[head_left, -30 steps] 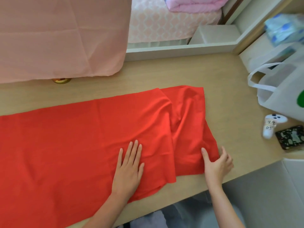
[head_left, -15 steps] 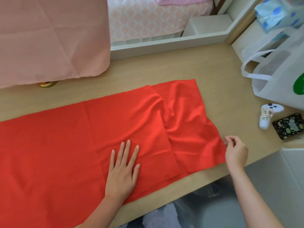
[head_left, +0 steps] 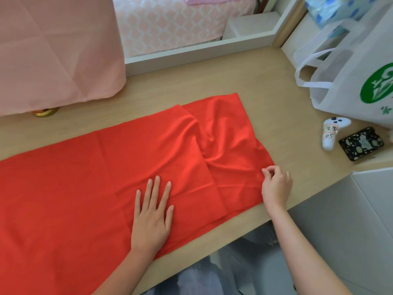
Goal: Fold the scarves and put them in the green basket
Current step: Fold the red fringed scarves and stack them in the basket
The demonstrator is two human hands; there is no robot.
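A long red scarf (head_left: 89,179) lies spread across the wooden table (head_left: 212,81), running off the left edge of view. Its right end is doubled over and wrinkled. My left hand (head_left: 152,216) rests flat on the scarf near the table's front edge, fingers spread, palm down. My right hand (head_left: 275,186) is at the scarf's right edge, thumb and fingers pinched on the cloth there. No green basket is in view.
A pink cloth (head_left: 55,50) hangs over something at the back left, with a gold lid (head_left: 44,112) under its hem. At the right stand a white bag with a green logo (head_left: 350,77), a white controller (head_left: 331,133) and a dark patterned case (head_left: 361,145).
My right hand pulled the scarf's right end outward, then shifted up along its edge and pinched it. The left hand stayed pressed flat on the scarf.
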